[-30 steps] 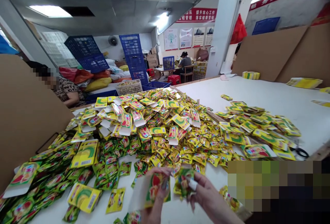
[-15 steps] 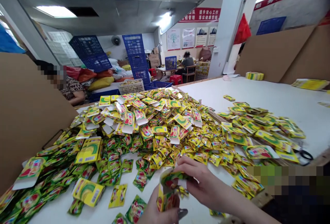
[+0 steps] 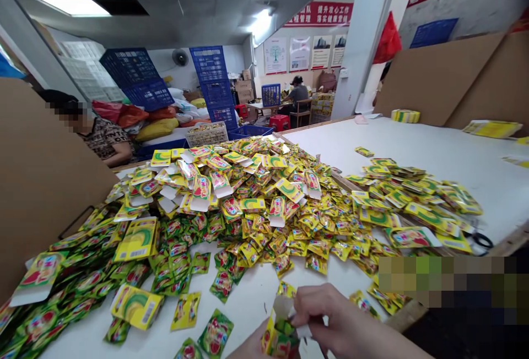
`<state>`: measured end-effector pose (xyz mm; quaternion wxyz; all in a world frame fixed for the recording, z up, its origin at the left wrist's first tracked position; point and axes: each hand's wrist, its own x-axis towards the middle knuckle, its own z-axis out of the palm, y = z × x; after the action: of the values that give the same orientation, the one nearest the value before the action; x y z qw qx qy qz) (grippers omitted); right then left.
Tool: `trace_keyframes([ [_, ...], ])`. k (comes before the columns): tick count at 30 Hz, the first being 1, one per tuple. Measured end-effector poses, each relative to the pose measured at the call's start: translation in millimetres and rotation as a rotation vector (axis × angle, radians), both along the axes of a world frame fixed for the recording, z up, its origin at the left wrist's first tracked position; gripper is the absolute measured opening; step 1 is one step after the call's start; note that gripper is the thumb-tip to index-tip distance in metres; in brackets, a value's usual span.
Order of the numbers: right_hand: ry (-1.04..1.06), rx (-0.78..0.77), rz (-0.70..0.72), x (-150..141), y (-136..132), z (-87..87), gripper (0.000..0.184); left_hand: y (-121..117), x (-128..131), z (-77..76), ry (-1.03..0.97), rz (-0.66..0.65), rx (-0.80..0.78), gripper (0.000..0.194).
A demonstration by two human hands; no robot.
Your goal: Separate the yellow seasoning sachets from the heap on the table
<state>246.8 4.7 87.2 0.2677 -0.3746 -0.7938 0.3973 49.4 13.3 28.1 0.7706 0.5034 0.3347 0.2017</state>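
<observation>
At the bottom of the head view, my left hand (image 3: 253, 344) is closed around a small yellow card box (image 3: 270, 337), its fingers partly cut off by the frame edge. The box's top is open, with a pale flap raised and green sachets showing inside. My right hand (image 3: 326, 315) is closed too, its fingertips pinching a white flap at the box's right side. Just left of the hands lie a green sachet (image 3: 216, 334) and a yellow sachet (image 3: 185, 311) on the white table. A closed yellow box (image 3: 136, 306) rests farther left.
A heap of small boxes (image 3: 202, 188) and yellow sachets (image 3: 306, 232) spreads across the table, with green sachets (image 3: 78, 287) at left. More packets (image 3: 413, 188) lie beyond a wooden strip. Cardboard panels (image 3: 49, 172) flank the table. A co-worker (image 3: 109, 141) sits at far left.
Both hands and the box have moved lower in view. My right fingers have shifted from a green sachet at the box's mouth to its white flap. The view has tilted slightly.
</observation>
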Motion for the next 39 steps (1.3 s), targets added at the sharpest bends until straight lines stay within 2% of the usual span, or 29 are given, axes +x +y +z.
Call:
trace_keyframes([
  [2, 0.025, -0.077, 0.012, -3.5, -7.8, -6.0, 0.021, -2.2, 9.0, 2.7, -0.037, 0.002, -0.054, 0.039],
  [4, 0.033, -0.116, -0.037, -4.3, -15.1, -12.5, 0.020, -4.0, 21.0, 1.3, -0.103, -0.037, -0.065, 0.045],
  [6, 0.042, -0.088, -0.131, 4.9, -16.4, -19.1, 0.015, -3.9, 32.0, -3.8, -0.161, -0.096, -0.023, 0.059],
  [8, 0.024, 0.028, -0.244, 30.5, -7.9, -22.2, 0.018, 0.3, 36.6, -10.0, -0.128, -0.094, 0.105, 0.075],
  [10, -0.057, 0.255, -0.447, 70.4, 9.1, -18.8, 0.020, 9.9, 30.6, -15.0, 0.086, 0.034, 0.361, 0.074],
  [12, -0.258, 0.494, -0.816, 111.0, 28.3, -10.4, 0.022, 25.1, 13.5, -18.7, 0.424, 0.224, 0.643, 0.047],
  [13, -0.402, 0.541, -0.977, 125.1, 36.9, -6.3, 0.025, 34.1, 1.8, -20.6, 0.584, 0.309, 0.750, 0.034],
  [14, -0.527, 0.541, -1.084, 132.0, 44.4, -3.8, 0.028, 43.3, -10.9, -22.7, 0.691, 0.370, 0.804, 0.029],
  [15, -0.630, 0.489, -1.116, 130.4, 50.8, -3.9, 0.028, 52.1, -23.9, -25.3, 0.763, 0.419, 0.828, 0.029],
  [16, -0.696, 0.410, -1.087, 120.3, 56.3, -7.2, 0.026, 59.9, -36.4, -28.5, 0.825, 0.465, 0.837, 0.029],
  [18, -0.729, 0.233, -0.907, 79.1, 65.1, -23.5, 0.024, 70.8, -57.1, -36.3, 0.944, 0.547, 0.829, 0.033],
  [20, -0.712, 0.160, -0.791, 25.4, 71.3, -47.8, 0.018, 75.3, -70.3, -44.5, 1.069, 0.595, 0.813, 0.041],
  [22, -0.676, 0.108, -0.733, -20.7, 75.6, -71.3, 0.010, 74.5, -77.0, -50.7, 1.155, 0.599, 0.800, 0.050],
  [24, -0.613, 0.069, -0.704, -46.6, 78.7, -87.9, 0.021, 69.9, -81.3, -53.1, 1.197, 0.583, 0.802, 0.057],
  [26, -0.519, 0.028, -0.675, -50.8, 80.7, -96.7, 0.034, 62.5, -86.3, -52.3, 1.215, 0.572, 0.813, 0.061],
  [28, -0.399, -0.030, -0.633, -40.9, 81.3, -100.3, 0.037, 54.3, -93.0, -50.8, 1.203, 0.549, 0.827, 0.058],
  [31, -0.180, -0.146, -0.571, -23.0, 78.3, -100.0, 0.027, 45.4, -103.3, -50.8, 1.119, 0.492, 0.847, 0.041],
  [33, -0.014, -0.239, -0.531, -21.2, 73.1, -96.2, 0.020, 42.4, -106.2, -51.3, 1.051, 0.480, 0.851, 0.034],
  [37, 0.266, -0.376, -0.479, -48.6, 55.9, -82.0, 0.026, 35.5, -90.3, -44.9, 0.897, 0.560, 0.799, 0.039],
  [39, 0.437, -0.415, -0.487, -67.6, 47.5, -74.9, 0.033, 28.5, -72.4, -39.3, 0.685, 0.605, 0.686, 0.041],
])
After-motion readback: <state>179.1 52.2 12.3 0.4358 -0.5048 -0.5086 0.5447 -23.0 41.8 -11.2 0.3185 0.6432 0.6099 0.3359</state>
